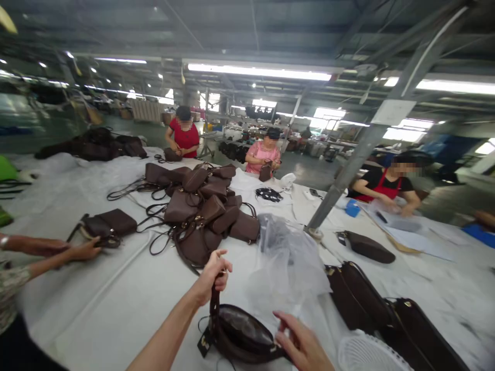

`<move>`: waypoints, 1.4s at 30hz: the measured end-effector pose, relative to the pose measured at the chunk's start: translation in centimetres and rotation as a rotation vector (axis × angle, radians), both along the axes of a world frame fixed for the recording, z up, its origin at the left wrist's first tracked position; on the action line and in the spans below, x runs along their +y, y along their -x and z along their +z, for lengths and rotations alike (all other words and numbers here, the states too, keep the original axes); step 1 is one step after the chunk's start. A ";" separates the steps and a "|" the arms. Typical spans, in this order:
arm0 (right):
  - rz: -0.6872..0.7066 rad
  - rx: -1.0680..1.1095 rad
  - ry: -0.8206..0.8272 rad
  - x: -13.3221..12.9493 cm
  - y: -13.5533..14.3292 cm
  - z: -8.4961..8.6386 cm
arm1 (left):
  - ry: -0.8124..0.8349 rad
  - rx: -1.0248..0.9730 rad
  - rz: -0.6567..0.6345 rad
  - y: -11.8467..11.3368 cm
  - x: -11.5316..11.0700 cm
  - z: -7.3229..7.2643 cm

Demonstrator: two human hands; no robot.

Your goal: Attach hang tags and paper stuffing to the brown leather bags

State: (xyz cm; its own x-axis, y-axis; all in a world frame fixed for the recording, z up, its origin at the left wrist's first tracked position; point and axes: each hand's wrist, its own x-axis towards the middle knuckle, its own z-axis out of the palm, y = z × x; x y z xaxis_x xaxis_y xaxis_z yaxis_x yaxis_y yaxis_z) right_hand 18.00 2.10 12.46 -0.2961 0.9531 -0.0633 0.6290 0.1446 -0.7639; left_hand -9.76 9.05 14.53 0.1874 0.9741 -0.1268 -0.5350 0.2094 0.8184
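A dark brown handbag (247, 330) lies in front of me on the white-covered table, its curved top toward me and a dark, shiny surface showing inside its outline. My left hand (212, 275) is closed around the bag's strap (214, 304) and lifts it above the bag's left end. A small black tag (204, 344) hangs at that end on a thin cord. At the bag's right end is my right hand (301, 340), thumb and fingers apart; whether the thumb touches the leather I cannot tell.
Brown bags (201, 201) are heaped beyond my hands, beside clear plastic bags (290, 257). Larger dark bags (359, 293) and a white basket (371, 353) lie right. A metal post (344, 175) rises from the table. At left, a co-worker's hands (87, 250) hold another bag; several people work opposite.
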 end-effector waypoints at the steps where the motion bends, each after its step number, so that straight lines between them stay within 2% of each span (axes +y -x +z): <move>1: -0.031 0.034 -0.025 0.7 1.6 1.1 | -0.022 0.039 -0.056 -1.2 -0.2 0.4; 3: -0.035 0.092 -0.088 2.2 4.8 3.2 | -0.068 0.117 -0.128 -3.3 -0.7 0.7; 5: 0.046 0.119 -0.175 3.5 7.4 4.6 | -0.107 0.206 -0.149 -4.5 -1.0 0.7; 7: 0.125 0.108 -0.248 4.4 8.9 5.4 | -0.123 0.265 -0.150 -4.9 -1.2 0.6; 10: 0.167 0.051 -0.286 5.3 9.5 5.6 | -0.183 0.342 -0.189 -4.3 -1.3 0.5; 13: 0.144 -0.020 -0.273 6.2 9.0 5.7 | -0.259 0.499 -0.307 -3.3 -1.5 -0.2; 15: 0.122 -0.037 -0.234 6.4 8.3 5.8 | -0.192 0.507 -0.357 -2.5 -1.6 -1.4; 17: 0.122 -0.033 -0.160 6.3 7.2 5.7 | -0.040 0.391 -0.279 -1.6 -1.4 -2.9; 19: 0.164 -0.042 -0.094 5.9 5.7 5.3 | 0.090 0.251 -0.093 -0.7 -1.0 -4.1; 21: 0.241 -0.081 -0.079 5.5 4.3 4.7 | 0.129 0.200 0.047 0.1 -0.5 -4.5; 22: 0.272 -0.100 -0.096 5.5 3.8 4.4 | 0.119 0.213 0.055 0.3 -0.4 -4.4; 24: 0.290 -0.109 -0.152 5.7 3.9 4.0 | 0.087 0.261 -0.038 -0.2 -0.4 -3.9; 27: 0.248 -0.047 -0.218 6.5 6.0 3.7 | 0.065 0.233 -0.222 -2.8 -1.1 -3.3; 29: 0.230 -0.010 -0.248 7.1 7.7 3.6 | 0.064 0.151 -0.246 -4.5 -1.8 -3.5; 31: 0.219 -0.002 -0.286 7.5 8.4 3.5 | 0.090 0.117 -0.246 -5.1 -2.4 -3.8; 33: 0.265 -0.026 -0.311 7.8 7.6 3.4 | 0.095 0.204 -0.294 -4.2 -2.6 -4.0; 36: 0.365 -0.204 -0.324 8.2 4.1 3.2 | -0.059 0.546 -0.363 -1.0 -2.3 -4.1; 37: 0.356 -0.310 -0.337 8.3 2.7 3.1 | -0.123 0.667 -0.344 0.0 -2.2 -4.1; 39: 0.244 -0.530 -0.396 8.5 0.5 2.6 | -0.164 0.812 -0.242 1.5 -1.8 -4.4; 40: 0.170 -0.613 -0.434 8.5 -0.1 2.2 | -0.126 0.815 -0.165 1.7 -1.6 -4.6; 42: 0.063 -0.681 -0.504 8.2 0.1 1.2 | 0.007 0.672 -0.032 1.3 -1.4 -4.9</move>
State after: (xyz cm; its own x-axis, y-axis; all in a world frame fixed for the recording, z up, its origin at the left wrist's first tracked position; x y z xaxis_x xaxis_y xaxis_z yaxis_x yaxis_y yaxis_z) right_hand 17.94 10.25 13.69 -0.4010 0.8981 0.1805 0.9075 0.4164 -0.0558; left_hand -11.10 7.62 9.59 0.0941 0.9680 -0.2325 0.0969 0.2236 0.9699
